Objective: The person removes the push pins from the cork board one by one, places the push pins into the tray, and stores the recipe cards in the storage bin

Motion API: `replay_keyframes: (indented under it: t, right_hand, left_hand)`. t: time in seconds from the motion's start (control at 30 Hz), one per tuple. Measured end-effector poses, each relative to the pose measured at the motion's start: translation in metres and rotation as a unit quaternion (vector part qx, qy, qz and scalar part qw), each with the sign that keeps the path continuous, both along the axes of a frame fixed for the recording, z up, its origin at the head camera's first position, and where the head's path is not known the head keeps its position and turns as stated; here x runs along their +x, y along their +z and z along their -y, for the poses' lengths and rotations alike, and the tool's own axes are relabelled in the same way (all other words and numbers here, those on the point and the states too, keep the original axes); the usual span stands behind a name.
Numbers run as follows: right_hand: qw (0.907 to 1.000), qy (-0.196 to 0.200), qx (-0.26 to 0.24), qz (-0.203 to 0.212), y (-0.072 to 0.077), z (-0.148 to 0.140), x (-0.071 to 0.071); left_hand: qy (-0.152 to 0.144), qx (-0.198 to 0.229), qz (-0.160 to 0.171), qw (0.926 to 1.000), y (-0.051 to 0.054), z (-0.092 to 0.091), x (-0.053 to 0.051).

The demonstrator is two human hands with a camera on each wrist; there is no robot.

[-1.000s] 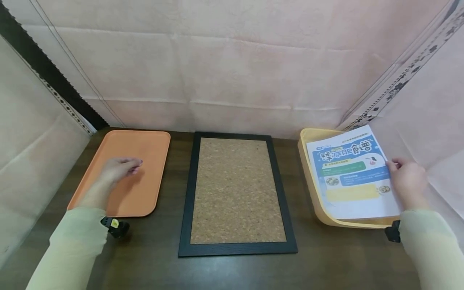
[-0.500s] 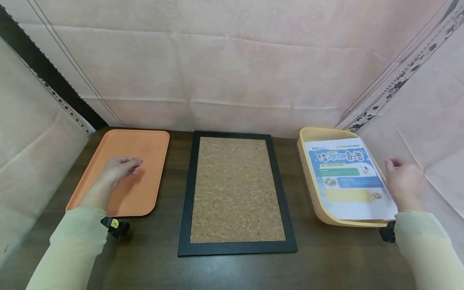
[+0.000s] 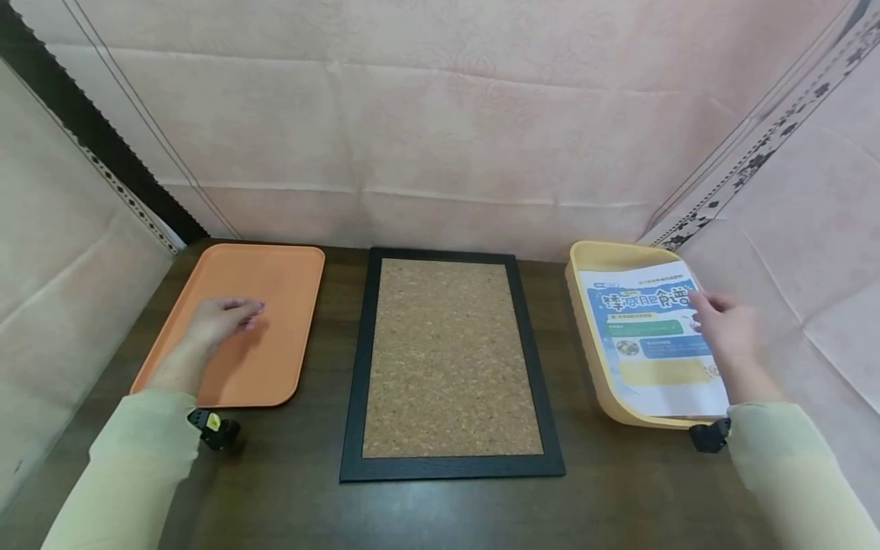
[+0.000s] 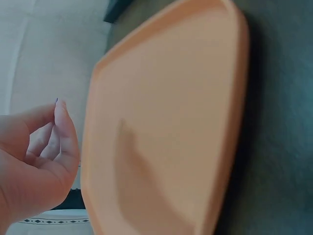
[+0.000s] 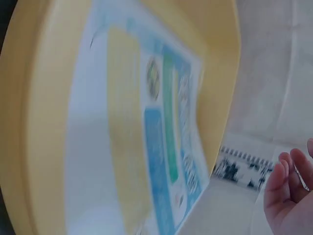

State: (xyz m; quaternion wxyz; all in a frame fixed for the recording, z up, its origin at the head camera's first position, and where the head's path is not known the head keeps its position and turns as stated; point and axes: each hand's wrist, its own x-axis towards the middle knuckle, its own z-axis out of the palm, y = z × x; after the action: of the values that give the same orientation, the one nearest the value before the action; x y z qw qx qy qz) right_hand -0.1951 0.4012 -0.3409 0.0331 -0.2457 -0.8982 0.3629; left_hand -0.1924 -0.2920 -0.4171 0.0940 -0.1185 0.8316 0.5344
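Note:
My left hand (image 3: 223, 321) hovers over an orange tray (image 3: 282, 367), fingers loosely curled and thumb near the fingertips, holding nothing. In the left wrist view its shadow falls on the tray. At the right, a yellow basket (image 3: 598, 382) contains a printed paper sheet (image 3: 660, 397) with blue, green and yellow blocks. My right hand (image 3: 732, 332) is above the sheet's right edge, covering part of it in the head view. The right wrist view shows this hand (image 5: 293, 196) with relaxed fingers, apart from the sheet (image 5: 90, 171) and holding nothing.
A black-framed cork board (image 3: 450, 367) lies between the tray and basket on a dark wooden table (image 3: 447, 512). Pale cloth walls (image 3: 440, 137) stand behind and at both sides. The basket's rim rises around the sheet.
My right hand, earlier at the sheet's raised right edge, let go and moved left over it. The sheet dropped flatter into the basket. My left hand stays nearly still.

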Motion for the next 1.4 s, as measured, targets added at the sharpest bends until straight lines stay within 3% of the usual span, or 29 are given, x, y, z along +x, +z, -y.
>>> replay_keyframes:
  t: [0.1,0.23,0.4,0.57,0.73,1.07,1.4]
  right_hand:
    - [0.9993,0.019,-0.030,-0.009,-0.004,0.011,-0.001]
    - [0.9956,0.032,-0.081,-0.034,-0.011,0.025,-0.003]
    - [0.9916,0.082,-0.096,-0.029,-0.009,0.046,0.006]
    - [0.9847,0.120,-0.125,-0.017,-0.008,0.058,0.013]
    - [0.9828,0.128,-0.132,-0.010,-0.012,0.064,0.016]
    - [0.9838,0.136,-0.117,0.000,-0.017,0.066,0.020]
    - [0.9852,0.135,-0.105,0.003,-0.017,0.067,0.019]
  left_hand:
    - [-0.001,-0.036,0.005,0.9993,-0.006,0.003,0.002]
    - [0.007,-0.034,0.017,0.9993,-0.014,0.004,0.005]
    - [0.013,-0.052,0.032,0.9981,-0.023,0.003,0.005]
    - [-0.002,-0.127,0.010,0.9919,-0.027,-0.002,0.007]
    - [-0.024,-0.181,-0.017,0.9830,-0.027,-0.006,0.008]
    - [-0.039,-0.182,-0.012,0.9824,-0.027,-0.011,0.009]
    - [-0.049,-0.174,-0.024,0.9833,-0.018,-0.011,0.008]
